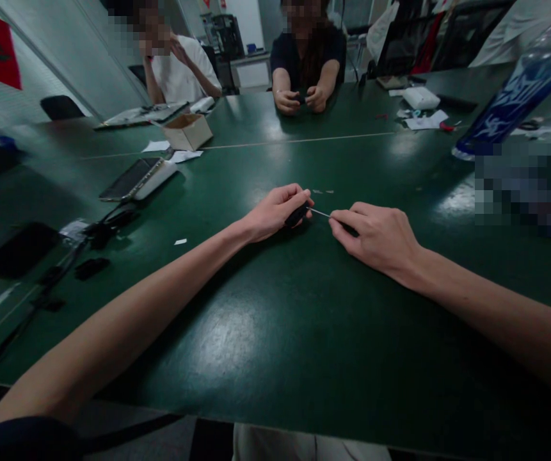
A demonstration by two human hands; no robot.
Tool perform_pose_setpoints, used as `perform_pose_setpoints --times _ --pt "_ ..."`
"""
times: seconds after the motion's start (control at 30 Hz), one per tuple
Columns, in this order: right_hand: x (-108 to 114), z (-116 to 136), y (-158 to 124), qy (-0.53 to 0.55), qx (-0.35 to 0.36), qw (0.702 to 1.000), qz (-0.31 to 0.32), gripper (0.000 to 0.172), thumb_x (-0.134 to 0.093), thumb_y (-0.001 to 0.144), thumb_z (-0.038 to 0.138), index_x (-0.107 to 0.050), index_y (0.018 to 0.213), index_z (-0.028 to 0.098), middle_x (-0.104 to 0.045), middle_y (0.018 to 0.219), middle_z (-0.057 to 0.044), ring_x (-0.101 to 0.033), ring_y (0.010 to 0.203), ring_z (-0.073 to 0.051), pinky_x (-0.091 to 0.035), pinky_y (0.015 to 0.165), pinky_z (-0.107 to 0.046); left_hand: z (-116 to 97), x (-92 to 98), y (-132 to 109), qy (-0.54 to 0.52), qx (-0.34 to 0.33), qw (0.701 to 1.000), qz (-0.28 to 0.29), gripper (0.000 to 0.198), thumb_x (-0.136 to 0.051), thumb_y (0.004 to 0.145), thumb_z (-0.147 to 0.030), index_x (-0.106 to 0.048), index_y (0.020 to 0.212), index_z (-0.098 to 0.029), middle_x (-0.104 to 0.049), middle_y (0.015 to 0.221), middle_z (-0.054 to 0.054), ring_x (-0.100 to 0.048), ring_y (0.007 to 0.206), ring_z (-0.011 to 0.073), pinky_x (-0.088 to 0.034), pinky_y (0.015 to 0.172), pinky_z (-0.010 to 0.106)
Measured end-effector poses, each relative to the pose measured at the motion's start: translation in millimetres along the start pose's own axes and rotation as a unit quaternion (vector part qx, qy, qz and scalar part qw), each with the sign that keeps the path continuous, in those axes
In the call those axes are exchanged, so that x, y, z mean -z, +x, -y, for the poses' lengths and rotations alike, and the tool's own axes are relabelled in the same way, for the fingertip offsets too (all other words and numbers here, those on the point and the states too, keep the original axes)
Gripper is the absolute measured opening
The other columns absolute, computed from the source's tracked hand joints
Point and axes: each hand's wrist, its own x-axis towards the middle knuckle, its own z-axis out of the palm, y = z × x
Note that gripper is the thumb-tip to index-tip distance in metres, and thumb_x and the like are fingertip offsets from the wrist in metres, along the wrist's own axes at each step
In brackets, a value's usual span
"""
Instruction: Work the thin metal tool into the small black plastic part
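My left hand point(272, 214) grips a small black object point(297, 215) between fingers and thumb, just above the dark green table point(237, 358). My right hand point(375, 237) holds a thin tool with a dark handle, probably a small screwdriver point(345, 225). Its slim metal shaft point(319, 212) points left toward the black object, and its tip appears to reach it. Several tiny pale scraps point(323, 191) lie on the table just beyond my hands. The handle is partly hidden by my right fingers.
Two people sit across the table, one working with both hands. Between us are a cardboard box point(187, 131), paper scraps, a tablet-like device point(137, 179) and black cables point(97, 234). A large blue-labelled plastic bottle point(519, 89) stands close at right.
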Motion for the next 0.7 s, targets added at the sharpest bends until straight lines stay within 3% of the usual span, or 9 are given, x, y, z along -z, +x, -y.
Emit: perform_pose_setpoints --times 0.23,0.4,0.47,0.6,0.7 --pt "0.1 -11.7 -2.0 0.062 0.077 0.995 0.000 0.034 -0.038 0.094 0.035 -0.068 0.102 0.021 -0.064 0.080 -0.004 -0.054 0.067 -0.013 -0.032 0.057 -0.026 -2.4 -0.2 -4.1 0.014 -0.032 0.999 0.012 0.030 -0.055 0.087 -0.043 -0.056 0.082 -0.013 -0.059 0.067 0.001 -0.051 0.053 0.0055 -0.037 0.049 0.017" --pt "1.5 0.1 -4.3 0.070 0.211 0.975 0.019 0.031 -0.040 0.093 0.035 -0.068 0.100 0.024 -0.064 0.080 -0.001 -0.049 0.061 -0.010 -0.028 0.054 -0.025 -2.1 -1.4 -2.1 -0.012 -0.027 1.000 -0.008 0.031 -0.055 0.087 -0.044 -0.056 0.082 -0.013 -0.059 0.068 0.000 -0.052 0.055 0.0054 -0.038 0.051 0.016" --pt "0.8 3.3 -3.5 0.073 0.179 0.981 0.004 0.032 -0.040 0.093 0.036 -0.068 0.100 0.023 -0.064 0.079 -0.002 -0.051 0.062 -0.011 -0.029 0.054 -0.025 -3.4 -2.7 -2.2 -0.015 -0.020 1.000 -0.017 0.031 -0.054 0.087 -0.044 -0.056 0.082 -0.013 -0.058 0.067 0.000 -0.052 0.054 0.0050 -0.038 0.051 0.016" --pt "-0.8 1.2 0.1 0.072 0.033 0.997 -0.019 0.034 -0.039 0.093 0.036 -0.068 0.100 0.020 -0.066 0.081 -0.005 -0.056 0.068 -0.014 -0.034 0.059 -0.026 -7.3 -5.0 -4.1 -0.024 -0.016 0.999 -0.023 0.033 -0.052 0.088 -0.045 -0.056 0.082 -0.012 -0.057 0.067 0.000 -0.051 0.053 0.0050 -0.039 0.049 0.016" --pt "-1.5 -1.3 2.3 0.058 -0.022 0.998 -0.015 0.035 -0.039 0.093 0.036 -0.068 0.101 0.019 -0.068 0.083 -0.006 -0.058 0.071 -0.016 -0.036 0.062 -0.027 -7.5 -5.6 -4.6 -0.026 -0.020 0.999 -0.021 0.035 -0.053 0.087 -0.047 -0.057 0.084 -0.012 -0.058 0.068 0.001 -0.051 0.052 0.0051 -0.038 0.048 0.016"
